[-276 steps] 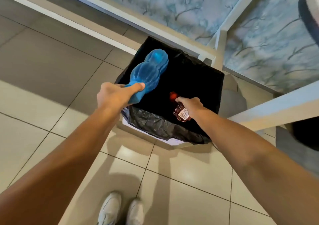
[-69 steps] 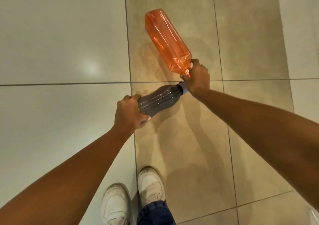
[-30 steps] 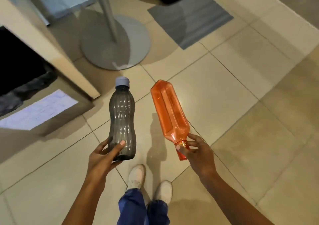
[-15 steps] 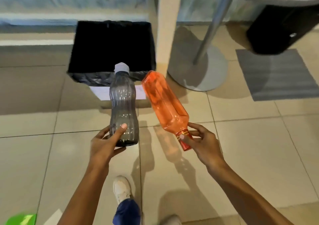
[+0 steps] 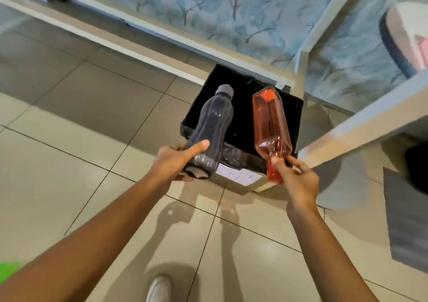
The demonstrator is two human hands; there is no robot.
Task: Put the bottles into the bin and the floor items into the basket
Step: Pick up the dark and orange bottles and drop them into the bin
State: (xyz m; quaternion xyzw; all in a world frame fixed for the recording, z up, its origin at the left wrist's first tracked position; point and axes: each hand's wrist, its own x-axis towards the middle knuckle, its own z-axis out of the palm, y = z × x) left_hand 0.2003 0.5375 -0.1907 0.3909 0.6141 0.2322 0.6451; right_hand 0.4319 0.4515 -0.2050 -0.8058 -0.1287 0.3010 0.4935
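My left hand (image 5: 172,162) grips the base of a dark grey bottle (image 5: 212,125) whose grey cap points away from me over the bin (image 5: 298,107). My right hand (image 5: 295,177) holds an orange bottle (image 5: 269,121) by its neck, the bottle's flat bottom tilted forward above the bin's opening. The bin is a square box lined with a black bag, standing on the tiled floor against the wall. Both bottles hang over its near half. What lies inside the bin is lost in the dark.
A white table leg and rail (image 5: 352,125) slant down right of the bin. A grey mat (image 5: 405,220) lies at the right edge. A green item (image 5: 9,271) shows at the bottom left. My white shoe (image 5: 159,289) is below. A patterned wall (image 5: 231,12) runs behind.
I have stepped closer to the bin and both hands have carried the bottles forward, from in front of it to above its opening. The bottles now tilt away from me.
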